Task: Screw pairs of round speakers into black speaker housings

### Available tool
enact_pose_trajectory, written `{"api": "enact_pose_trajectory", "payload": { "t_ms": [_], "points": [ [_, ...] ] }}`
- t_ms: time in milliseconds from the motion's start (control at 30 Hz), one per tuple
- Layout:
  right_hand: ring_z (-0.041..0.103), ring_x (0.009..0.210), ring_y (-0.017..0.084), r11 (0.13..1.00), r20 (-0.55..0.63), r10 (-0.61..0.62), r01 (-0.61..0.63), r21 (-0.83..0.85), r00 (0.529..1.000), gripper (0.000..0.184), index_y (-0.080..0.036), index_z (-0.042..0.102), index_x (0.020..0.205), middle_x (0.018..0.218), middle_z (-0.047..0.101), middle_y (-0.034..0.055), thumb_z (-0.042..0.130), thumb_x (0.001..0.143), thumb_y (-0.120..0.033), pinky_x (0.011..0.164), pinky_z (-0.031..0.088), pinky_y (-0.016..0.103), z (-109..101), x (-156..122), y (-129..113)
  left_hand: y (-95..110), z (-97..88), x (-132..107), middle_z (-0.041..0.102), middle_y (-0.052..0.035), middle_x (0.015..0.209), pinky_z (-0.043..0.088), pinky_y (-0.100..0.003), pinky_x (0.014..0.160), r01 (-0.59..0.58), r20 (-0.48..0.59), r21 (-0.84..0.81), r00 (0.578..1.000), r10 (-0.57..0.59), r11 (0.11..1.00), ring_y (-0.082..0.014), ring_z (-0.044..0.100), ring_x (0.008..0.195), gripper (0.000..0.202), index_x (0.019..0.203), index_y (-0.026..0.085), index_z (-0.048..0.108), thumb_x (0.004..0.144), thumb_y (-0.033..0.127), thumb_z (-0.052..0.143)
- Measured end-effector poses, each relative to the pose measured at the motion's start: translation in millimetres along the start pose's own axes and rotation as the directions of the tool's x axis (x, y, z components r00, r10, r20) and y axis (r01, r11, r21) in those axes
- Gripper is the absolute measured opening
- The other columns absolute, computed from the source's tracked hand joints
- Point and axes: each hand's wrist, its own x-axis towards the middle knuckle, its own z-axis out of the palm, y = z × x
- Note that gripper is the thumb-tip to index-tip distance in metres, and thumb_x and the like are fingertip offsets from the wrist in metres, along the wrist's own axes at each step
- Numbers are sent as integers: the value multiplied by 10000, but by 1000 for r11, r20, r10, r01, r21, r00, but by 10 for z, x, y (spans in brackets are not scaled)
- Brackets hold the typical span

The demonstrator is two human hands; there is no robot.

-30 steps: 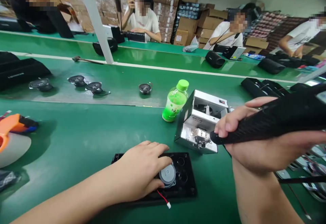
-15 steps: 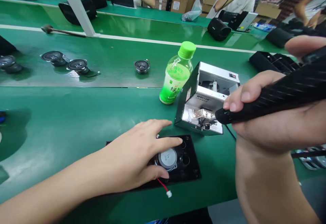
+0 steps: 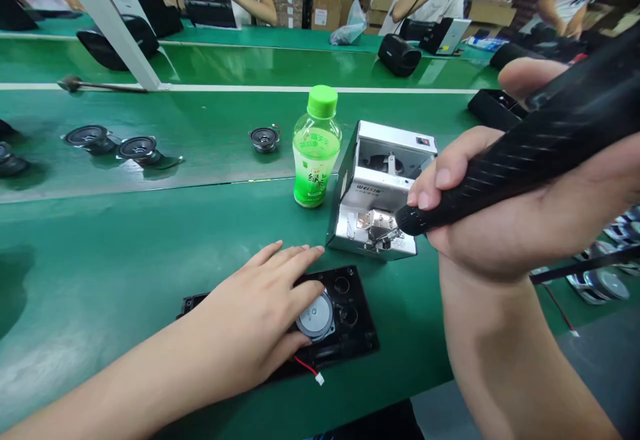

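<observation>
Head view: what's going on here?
A person's left hand spans a round speaker on a black panel. The right hand grips a black handheld tool, its tip at the front of the silver machine. A red wire with a white plug reaches past the panel's near edge.

Your left hand (image 3: 267, 310), index finger (image 3: 304, 295) pulled back from 2 o'clock on panel (image 3: 363, 325) to 12 on speaker (image 3: 316, 318), driver (image 3: 510, 167) tilted from 3 toward 2 o'clock

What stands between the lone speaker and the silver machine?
In the head view, the green-capped bottle stands upright between the lone speaker and the silver machine, closer to the machine; whether it touches the machine is unclear.
</observation>
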Motion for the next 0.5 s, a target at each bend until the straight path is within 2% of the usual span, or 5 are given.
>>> {"api": "enact_pose_trajectory", "payload": {
  "t_ms": [100,167,267,400,500],
  "points": [
    [651,596,144,1000,-12,-1,1,13,1000,573,-250,817,1094,1340,665,58,519,1102,-740,351,458,383,-19,-14,20,-30,51,6,608,-129,1645,602,-637,1139,40,44,-6,998,-39,999,-400,664,1410,451,1389,272,686,957,355,785],
    [662,595,141,1000,-14,-14,14,-1,1000,626,-248,797,1100,1298,648,68,471,1093,-783,341,450,362,-27,-34,31,-30,37,13,673,-103,1554,631,-602,1068,41,88,-20,995,-39,999,-379,705,1320,447,1385,281,681,961,371,792],
    [702,637,140,999,-19,-20,19,-36,1000,548,-304,769,1104,1266,630,39,369,1165,-673,381,494,323,-40,-55,38,-18,-8,23,681,-81,1535,622,-573,1071,65,122,-54,991,-58,996,-358,708,1309,449,1411,296,671,987,398,779],
    [618,498,213,998,-9,42,-43,-35,999,643,-240,717,1110,760,548,30,193,1179,-607,336,440,362,-74,-36,67,-19,-43,24,677,-88,1542,610,-583,1097,84,142,-93,987,-71,992,-359,705,1320,446,1428,295,672,1008,412,763],
    [607,461,236,999,17,32,-32,-1,999,644,-228,702,1106,621,536,15,231,1159,-664,323,398,344,-109,-11,117,-38,-74,-4,647,-94,1587,600,-598,1134,76,131,-135,990,-58,988,-365,678,1380,457,1437,303,674,1005,411,776]
  ]
}}
